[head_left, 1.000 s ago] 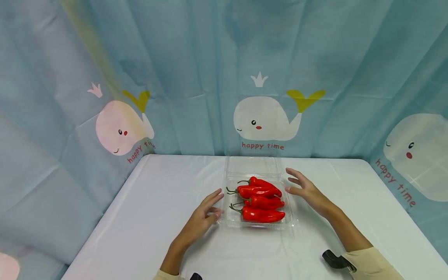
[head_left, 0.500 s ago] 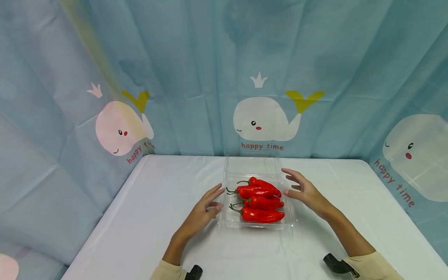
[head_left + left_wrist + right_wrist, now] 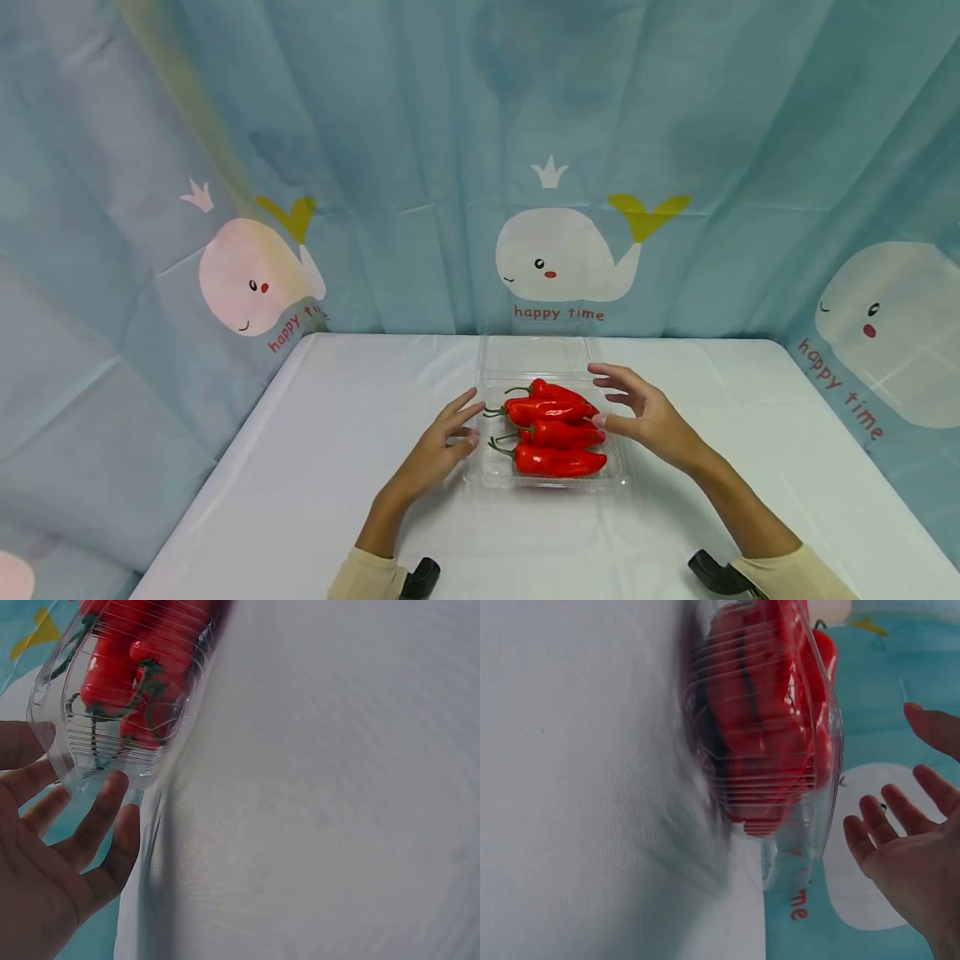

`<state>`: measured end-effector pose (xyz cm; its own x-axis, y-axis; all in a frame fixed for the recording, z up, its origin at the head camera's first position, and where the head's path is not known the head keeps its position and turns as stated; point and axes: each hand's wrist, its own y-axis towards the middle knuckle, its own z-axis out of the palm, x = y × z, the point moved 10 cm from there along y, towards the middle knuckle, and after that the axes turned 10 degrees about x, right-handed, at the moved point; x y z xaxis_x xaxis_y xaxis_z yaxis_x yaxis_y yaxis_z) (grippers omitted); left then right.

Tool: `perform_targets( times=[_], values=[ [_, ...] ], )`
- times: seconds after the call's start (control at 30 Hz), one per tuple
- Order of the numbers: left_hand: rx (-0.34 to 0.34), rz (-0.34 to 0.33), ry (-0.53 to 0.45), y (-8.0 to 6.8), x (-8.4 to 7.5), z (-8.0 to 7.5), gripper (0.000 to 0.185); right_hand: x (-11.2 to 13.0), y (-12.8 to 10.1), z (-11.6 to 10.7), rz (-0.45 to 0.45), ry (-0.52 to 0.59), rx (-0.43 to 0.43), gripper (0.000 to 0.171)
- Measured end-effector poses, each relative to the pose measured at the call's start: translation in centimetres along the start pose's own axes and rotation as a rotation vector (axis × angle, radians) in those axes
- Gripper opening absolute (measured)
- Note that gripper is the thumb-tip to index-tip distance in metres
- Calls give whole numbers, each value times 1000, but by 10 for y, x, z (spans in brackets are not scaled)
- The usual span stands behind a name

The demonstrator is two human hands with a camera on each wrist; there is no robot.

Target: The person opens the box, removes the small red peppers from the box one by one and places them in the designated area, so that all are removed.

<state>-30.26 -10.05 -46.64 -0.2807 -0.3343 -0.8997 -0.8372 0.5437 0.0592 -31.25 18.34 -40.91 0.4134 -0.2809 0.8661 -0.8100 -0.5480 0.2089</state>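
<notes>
Several glossy red peppers point(image 3: 558, 461) with green stems lie stacked in a clear plastic clamshell box point(image 3: 491, 477), stems to the left. Its hinged lid point(image 3: 534, 354) is folded back behind it. My left hand point(image 3: 435, 454) is at the box's left side, fingers spread; in the left wrist view, the fingers point(image 3: 101, 814) are at the ribbed wall, though contact is hard to tell. Over the box's right edge hovers my right hand point(image 3: 651, 418), its thumb near the pepper tips. The right wrist view shows that hand point(image 3: 915, 859) holding nothing, fingers relaxed and apart from the box.
A white-covered table point(image 3: 337, 433) carries the box near its back edge. Behind and around it hangs a blue curtain point(image 3: 420, 275) with whale prints. Black straps point(image 3: 716, 573) sit at both wrists near the beige sleeves point(image 3: 795, 575).
My right hand has moved left, from beside the box to over its right edge. The left hand has shifted slightly up and right. Peppers and box stay put.
</notes>
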Motion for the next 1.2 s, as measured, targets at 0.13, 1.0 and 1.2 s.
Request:
perform_targets(
  times=[0.13,1.0,1.2],
  values=[
    [7,8,1,0,0,1,53,3,1,6,-6,3,19,67],
    [6,-33,-52,0,4,3,55,-6,7,39,86,24,138,58],
    [9,-29,-57,0,4,4,55,-7,9,41,117,-17,143,55]
  ],
)
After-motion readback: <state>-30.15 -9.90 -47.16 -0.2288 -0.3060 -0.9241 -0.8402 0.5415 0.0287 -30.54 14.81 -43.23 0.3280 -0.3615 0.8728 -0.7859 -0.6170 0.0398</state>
